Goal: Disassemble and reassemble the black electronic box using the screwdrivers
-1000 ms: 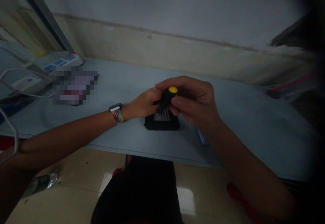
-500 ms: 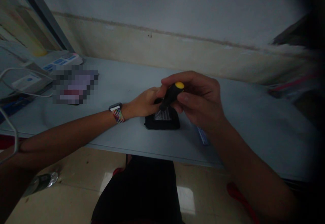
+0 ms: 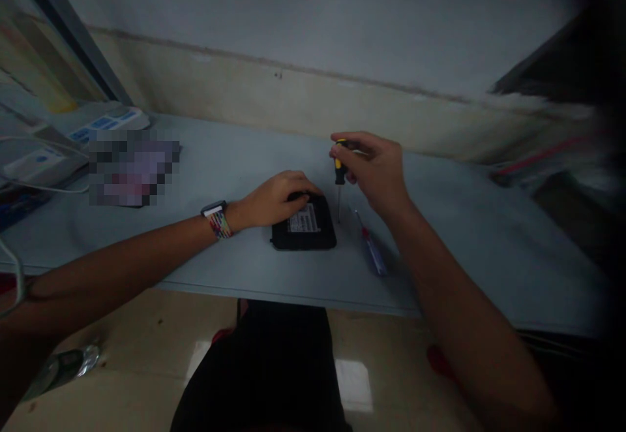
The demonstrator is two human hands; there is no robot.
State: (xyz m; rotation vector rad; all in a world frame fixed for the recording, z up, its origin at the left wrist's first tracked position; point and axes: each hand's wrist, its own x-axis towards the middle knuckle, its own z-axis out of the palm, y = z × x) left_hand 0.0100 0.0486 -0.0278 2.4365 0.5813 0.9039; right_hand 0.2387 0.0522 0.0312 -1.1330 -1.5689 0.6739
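A flat black box-shaped device [image 3: 327, 230] with a printed label lies on the table, label side up. My left hand [image 3: 278, 200] grips its far left part, thumb on the top face and fingers over the far side. In my right hand [image 3: 374, 164] is a screwdriver [image 3: 340, 174] with a black and yellow handle, pinched between thumb and fingers. Its thin shaft points down just right of the device, apart from it. Whether the tip touches the table I cannot tell. Another screwdriver [image 3: 374, 252], with a bluish handle and red collar, lies beneath my right wrist.
On the left of the table [image 3: 235, 269] are a white power strip [image 3: 110, 125], a blurred-out flat item [image 3: 134, 171] and white cables. A wall [image 3: 303, 99] runs along the back. A plastic bottle [image 3: 63, 370] lies on the floor at lower left.
My right hand has lifted the screwdriver off the device and moved it to its right, turning it upright. My left hand stays on the device. The view has shifted slightly.
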